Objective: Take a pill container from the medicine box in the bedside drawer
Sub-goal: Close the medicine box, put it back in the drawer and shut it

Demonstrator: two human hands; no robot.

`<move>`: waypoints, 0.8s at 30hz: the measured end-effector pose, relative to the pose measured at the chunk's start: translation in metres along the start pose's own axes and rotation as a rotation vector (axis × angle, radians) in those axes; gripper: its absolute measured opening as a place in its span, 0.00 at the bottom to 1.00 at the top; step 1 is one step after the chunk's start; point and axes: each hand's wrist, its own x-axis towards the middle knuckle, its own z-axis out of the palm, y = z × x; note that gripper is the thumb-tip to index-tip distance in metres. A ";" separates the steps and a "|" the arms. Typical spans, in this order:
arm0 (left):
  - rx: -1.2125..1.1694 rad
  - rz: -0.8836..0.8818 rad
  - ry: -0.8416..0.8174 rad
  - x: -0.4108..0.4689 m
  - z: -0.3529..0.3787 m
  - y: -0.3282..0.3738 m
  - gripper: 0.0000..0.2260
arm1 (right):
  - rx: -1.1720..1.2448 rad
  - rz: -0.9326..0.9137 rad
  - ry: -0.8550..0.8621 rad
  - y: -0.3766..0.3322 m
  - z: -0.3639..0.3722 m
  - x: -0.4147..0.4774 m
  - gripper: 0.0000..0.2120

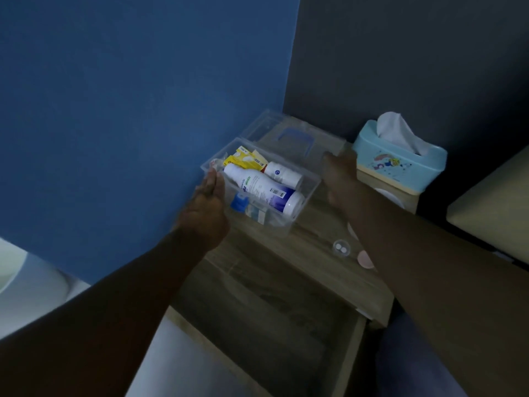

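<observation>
1. The clear medicine box [303, 196] sits open on top of the bedside table [286, 270], its lid [289, 133] flipped back toward the far wall. The drawer [266, 325] below hangs pulled out and looks bare inside.
2. The left hand [207, 202] is flat against the box's left wall, fingers straight and not curled around anything. The right hand [342, 174] rests at the box's far right corner, just beside the blue tissue box [400, 164]; I can't tell if those fingers are pinching the rim or only touching it.
3. Inside lie a big white spray bottle [263, 190], a smaller white bottle [283, 173], yellow packets [246, 159] and something blue-capped [239, 202]. Which one is the pill container? Can't say for sure (it's dim in here).
4. Risks: grabbing the wrong bottle, or nudging the light box sideways. Also, a forearm sweep could knock that little clear cup with two tablets [341, 247] off the tabletop.
</observation>
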 end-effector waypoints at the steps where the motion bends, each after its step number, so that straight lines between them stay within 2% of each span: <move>1: 0.007 0.015 -0.002 0.001 -0.001 -0.002 0.39 | 0.019 -0.028 0.030 -0.001 -0.001 0.001 0.28; 4: 0.014 0.051 -0.014 0.000 -0.001 -0.003 0.40 | -0.051 -0.199 0.078 -0.005 -0.008 -0.004 0.28; 8: 0.020 0.050 -0.021 0.002 -0.002 -0.002 0.40 | -0.164 -0.566 -0.011 -0.002 -0.019 -0.019 0.26; 12: 0.010 0.042 -0.046 0.001 -0.004 0.001 0.39 | -0.269 -0.794 -0.111 0.006 -0.032 -0.038 0.25; 17: -0.131 0.003 -0.004 -0.003 -0.004 0.008 0.37 | -0.343 -0.935 -0.226 0.027 -0.046 -0.064 0.22; 22: -0.211 -0.054 -0.052 -0.015 0.009 0.011 0.35 | -0.409 -0.958 -0.519 0.056 -0.055 -0.078 0.27; 24: -0.216 -0.069 -0.049 -0.019 0.013 0.010 0.33 | -0.483 -0.964 -0.541 0.064 -0.056 -0.080 0.29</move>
